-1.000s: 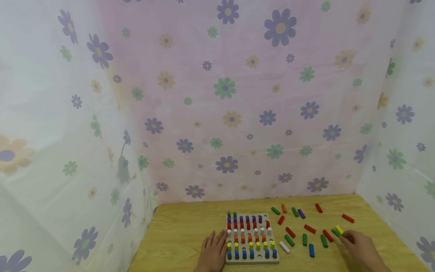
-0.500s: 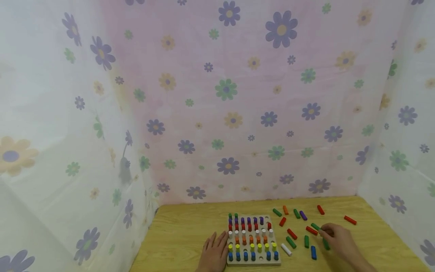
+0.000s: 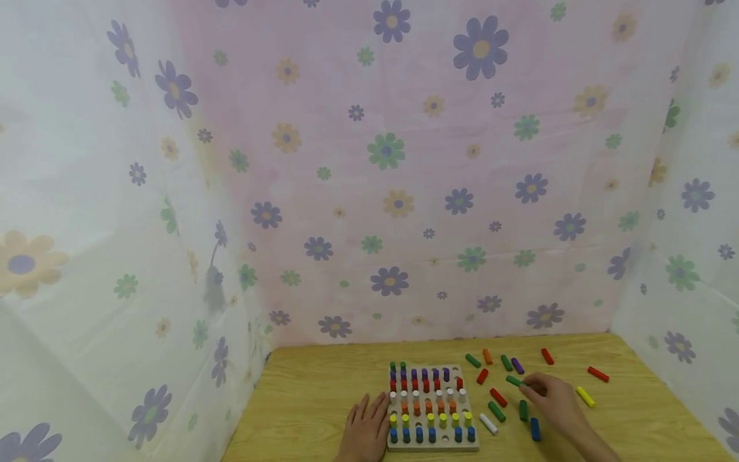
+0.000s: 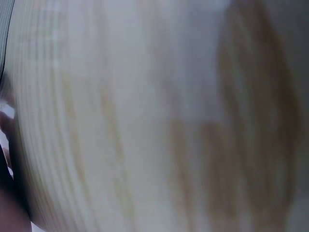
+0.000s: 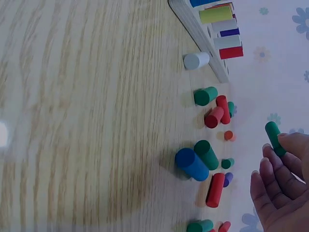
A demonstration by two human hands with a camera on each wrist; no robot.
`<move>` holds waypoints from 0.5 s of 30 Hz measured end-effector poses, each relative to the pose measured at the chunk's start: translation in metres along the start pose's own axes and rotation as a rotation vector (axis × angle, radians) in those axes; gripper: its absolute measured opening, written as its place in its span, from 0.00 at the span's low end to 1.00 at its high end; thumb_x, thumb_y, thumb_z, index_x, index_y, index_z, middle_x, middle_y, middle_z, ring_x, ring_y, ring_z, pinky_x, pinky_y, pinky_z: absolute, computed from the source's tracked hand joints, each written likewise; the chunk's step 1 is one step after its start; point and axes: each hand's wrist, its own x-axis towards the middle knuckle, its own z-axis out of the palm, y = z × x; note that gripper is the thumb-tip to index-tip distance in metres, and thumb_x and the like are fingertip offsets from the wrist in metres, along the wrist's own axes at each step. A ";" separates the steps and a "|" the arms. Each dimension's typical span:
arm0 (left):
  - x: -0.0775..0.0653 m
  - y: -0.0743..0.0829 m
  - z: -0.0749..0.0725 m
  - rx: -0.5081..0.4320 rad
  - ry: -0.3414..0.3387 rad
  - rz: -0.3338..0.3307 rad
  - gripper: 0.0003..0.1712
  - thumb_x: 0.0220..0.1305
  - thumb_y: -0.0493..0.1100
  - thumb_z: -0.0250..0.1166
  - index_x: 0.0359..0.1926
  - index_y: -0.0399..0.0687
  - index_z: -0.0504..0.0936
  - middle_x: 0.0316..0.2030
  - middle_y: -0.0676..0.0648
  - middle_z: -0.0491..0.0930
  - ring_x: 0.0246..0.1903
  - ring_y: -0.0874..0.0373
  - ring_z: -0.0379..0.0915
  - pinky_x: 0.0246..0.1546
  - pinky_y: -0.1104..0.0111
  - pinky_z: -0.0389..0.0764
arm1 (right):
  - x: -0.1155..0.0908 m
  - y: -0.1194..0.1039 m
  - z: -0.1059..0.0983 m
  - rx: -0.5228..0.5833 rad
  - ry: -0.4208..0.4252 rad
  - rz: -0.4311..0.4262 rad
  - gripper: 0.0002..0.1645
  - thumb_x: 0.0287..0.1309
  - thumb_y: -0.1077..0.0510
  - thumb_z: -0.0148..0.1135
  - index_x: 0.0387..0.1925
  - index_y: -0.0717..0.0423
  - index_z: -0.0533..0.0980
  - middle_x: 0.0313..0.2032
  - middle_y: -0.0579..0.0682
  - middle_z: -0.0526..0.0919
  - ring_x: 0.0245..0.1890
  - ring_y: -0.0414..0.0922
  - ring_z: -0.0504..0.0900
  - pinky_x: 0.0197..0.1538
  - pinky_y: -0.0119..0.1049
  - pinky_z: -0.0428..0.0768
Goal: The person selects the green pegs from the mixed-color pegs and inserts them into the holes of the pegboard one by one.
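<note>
In the head view my right hand [image 3: 557, 405] pinches a green peg [image 3: 513, 381] between thumb and fingers, held over the scattered pegs. The right wrist view shows that same green peg [image 5: 272, 133] sticking out past the thumb. My left hand [image 3: 364, 431] lies with its fingers spread against the left side of a pale pegboard [image 3: 430, 447]. Rows of blue, yellow, orange, white, red, purple and green pegs stand in the board, with some bare holes among them. Only blurred wood grain and a sliver of hand appear in the left wrist view.
Loose pegs lie right of the board, among them a white peg [image 3: 488, 423], a blue peg [image 3: 535, 429], a yellow peg [image 3: 586, 396] and a red peg [image 3: 598, 373]. Flowered sheets [image 3: 398, 244] hang behind and beside the wooden table [image 3: 323, 372].
My right hand has carried the green peg leftward from beside the yellow peg towards the pegboard. The yellow peg lies uncovered at the right. My left hand has stayed by the board.
</note>
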 end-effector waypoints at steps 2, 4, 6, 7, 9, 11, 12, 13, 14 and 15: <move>0.000 0.000 -0.001 -0.005 -0.002 0.001 0.33 0.82 0.62 0.39 0.78 0.57 0.66 0.75 0.51 0.66 0.75 0.38 0.54 0.72 0.37 0.56 | 0.001 -0.003 0.002 0.014 0.002 -0.002 0.08 0.65 0.61 0.68 0.42 0.62 0.84 0.36 0.50 0.88 0.34 0.41 0.85 0.36 0.30 0.84; 0.000 0.001 -0.001 -0.006 -0.001 0.000 0.33 0.82 0.62 0.39 0.78 0.57 0.66 0.75 0.51 0.66 0.75 0.38 0.54 0.72 0.37 0.56 | 0.001 -0.006 0.003 0.030 0.001 -0.006 0.10 0.65 0.60 0.68 0.43 0.63 0.84 0.36 0.49 0.88 0.35 0.41 0.85 0.36 0.30 0.84; -0.001 0.001 0.000 0.004 0.003 -0.001 0.33 0.82 0.62 0.39 0.78 0.58 0.66 0.74 0.52 0.66 0.75 0.38 0.54 0.72 0.38 0.57 | 0.002 -0.010 0.005 0.049 -0.001 -0.006 0.10 0.66 0.60 0.68 0.43 0.64 0.84 0.36 0.49 0.88 0.35 0.41 0.85 0.36 0.31 0.84; -0.001 0.001 0.000 0.011 0.005 -0.002 0.33 0.82 0.63 0.39 0.78 0.58 0.66 0.74 0.52 0.66 0.75 0.38 0.55 0.72 0.38 0.57 | 0.002 -0.011 0.006 0.057 -0.006 -0.007 0.10 0.66 0.60 0.68 0.44 0.64 0.83 0.36 0.49 0.87 0.35 0.41 0.84 0.36 0.31 0.84; -0.001 0.000 0.002 0.020 0.019 0.001 0.32 0.82 0.63 0.39 0.77 0.58 0.67 0.74 0.52 0.67 0.74 0.38 0.56 0.71 0.37 0.57 | 0.003 -0.015 0.008 0.069 -0.010 -0.010 0.11 0.66 0.60 0.68 0.44 0.64 0.83 0.36 0.49 0.87 0.35 0.41 0.84 0.36 0.31 0.84; -0.001 -0.001 0.005 0.032 0.026 0.001 0.32 0.82 0.63 0.38 0.77 0.58 0.67 0.74 0.52 0.67 0.74 0.38 0.56 0.71 0.37 0.58 | 0.004 -0.017 0.011 0.085 -0.012 -0.011 0.10 0.66 0.60 0.68 0.44 0.64 0.83 0.36 0.48 0.86 0.35 0.41 0.83 0.37 0.30 0.84; 0.000 -0.001 0.005 0.033 0.026 -0.001 0.33 0.82 0.63 0.38 0.77 0.59 0.67 0.74 0.52 0.67 0.74 0.38 0.56 0.71 0.38 0.58 | 0.004 -0.018 0.012 0.094 -0.011 -0.014 0.10 0.66 0.60 0.68 0.44 0.64 0.83 0.36 0.48 0.86 0.35 0.40 0.83 0.37 0.30 0.83; 0.000 -0.001 0.005 0.033 0.026 -0.003 0.33 0.82 0.63 0.38 0.77 0.58 0.67 0.74 0.52 0.67 0.74 0.38 0.56 0.71 0.38 0.58 | 0.005 -0.019 0.013 0.099 -0.007 -0.021 0.10 0.66 0.61 0.68 0.44 0.64 0.83 0.36 0.48 0.86 0.35 0.40 0.83 0.37 0.30 0.83; 0.001 -0.001 0.005 0.033 0.026 -0.005 0.33 0.82 0.63 0.38 0.77 0.58 0.67 0.74 0.52 0.67 0.74 0.38 0.56 0.72 0.38 0.57 | 0.005 -0.020 0.015 0.105 0.000 -0.026 0.10 0.66 0.61 0.68 0.44 0.63 0.83 0.36 0.48 0.86 0.35 0.39 0.83 0.38 0.30 0.83; 0.002 0.000 0.005 0.036 0.020 -0.011 0.33 0.82 0.63 0.39 0.77 0.59 0.66 0.74 0.52 0.67 0.75 0.39 0.56 0.72 0.38 0.57 | 0.006 -0.021 0.016 0.108 0.002 -0.032 0.10 0.66 0.61 0.68 0.44 0.63 0.83 0.36 0.48 0.86 0.35 0.39 0.82 0.38 0.30 0.83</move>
